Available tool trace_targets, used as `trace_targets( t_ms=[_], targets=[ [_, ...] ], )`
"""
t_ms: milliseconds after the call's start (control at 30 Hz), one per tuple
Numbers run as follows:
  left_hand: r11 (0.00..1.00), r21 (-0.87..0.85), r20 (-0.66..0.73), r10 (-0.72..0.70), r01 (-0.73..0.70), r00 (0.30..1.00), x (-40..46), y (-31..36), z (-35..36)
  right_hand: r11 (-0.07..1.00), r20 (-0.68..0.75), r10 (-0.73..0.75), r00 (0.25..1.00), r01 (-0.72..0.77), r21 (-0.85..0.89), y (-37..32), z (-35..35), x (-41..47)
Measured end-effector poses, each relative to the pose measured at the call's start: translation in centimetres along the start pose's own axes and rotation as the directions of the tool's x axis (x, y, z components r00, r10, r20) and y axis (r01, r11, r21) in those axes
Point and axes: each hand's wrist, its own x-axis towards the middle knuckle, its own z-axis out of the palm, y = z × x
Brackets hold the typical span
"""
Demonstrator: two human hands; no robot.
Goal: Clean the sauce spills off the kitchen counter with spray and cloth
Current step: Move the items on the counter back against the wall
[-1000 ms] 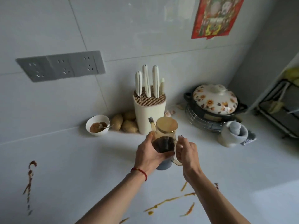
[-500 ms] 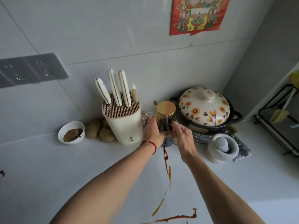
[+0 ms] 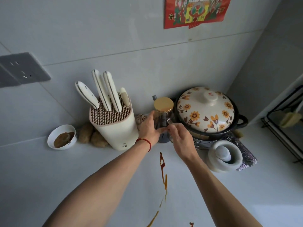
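Left hand: fingers curled round the round glass sauce jar, gold lid.
Right hand: pinches its clear handle.
Change: jar now stands on the smooth bench, by the pot.

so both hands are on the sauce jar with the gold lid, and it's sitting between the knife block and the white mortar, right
Not quite. In the head view both hands, left hand and right hand, do hold the sauce jar, but it sits between the knife block and the flowered pot. The mortar is nearer, in front of the pot.
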Motion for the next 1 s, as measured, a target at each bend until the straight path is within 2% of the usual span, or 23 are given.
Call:
trace_targets(
  t_ms=[67, 167, 333, 533, 633, 700, 767, 867, 1000],
  targets=[
    [1.000, 0.022, -0.006, 0.002, -0.002, 1.000, 0.5, 0.0, 0.0, 0.990, -0.016, -0.040, 0.999, 0.038, -0.134, 0.6, 0.0, -0.3],
    [0.999, 0.031, -0.005, -0.013, 0.013, 1.000, 1.3, -0.1, 0.3, 0.956, -0.057, -0.036, 0.998, 0.018, -0.293, 0.9, 0.3, 0.0],
    [0.999, 0.022, -0.028, -0.023, 0.023, 0.999, 2.5, -0.1, 0.5, 0.953, -0.078, -0.007, 0.997, -0.017, -0.304, 0.4, 0.3, 1.0],
    [1.000, 0.016, 0.042, -0.008, 0.007, 0.999, 3.2, -0.9, 0.1, 0.939, -0.089, -0.011, 0.996, -0.020, -0.344, 0.3, 0.8, 1.0],
    [0.999, 0.020, -0.041, -0.029, 0.029, 0.999, 2.3, -1.1, 0.4, 0.933, -0.070, 0.016, 0.997, -0.040, -0.358, 0.1, 0.8, 0.7],
    [0.993, -0.078, -0.091, -0.095, 0.088, 0.991, 0.8, -1.0, 0.9, 0.936, -0.035, 0.040, 0.999, -0.050, -0.349, 0.0, 0.6, 0.3],
    [0.980, -0.177, -0.129, -0.109, 0.085, 0.986, -1.6, -0.9, 0.8, 0.930, -0.045, 0.039, 0.998, -0.053, -0.365, -0.1, 0.3, -0.3],
    [0.980, -0.197, -0.187, -0.057, 0.019, 0.981, -6.0, -1.5, -1.0, 0.920, -0.074, 0.062, 0.995, -0.086, -0.382, -0.4, 0.1, -1.7],
    [0.979, -0.198, -0.173, -0.093, 0.058, 0.981, -11.3, -4.3, -4.1, 0.933, -0.083, 0.084, 0.993, -0.108, -0.344, -1.9, 0.9, -5.0]
  ],
)
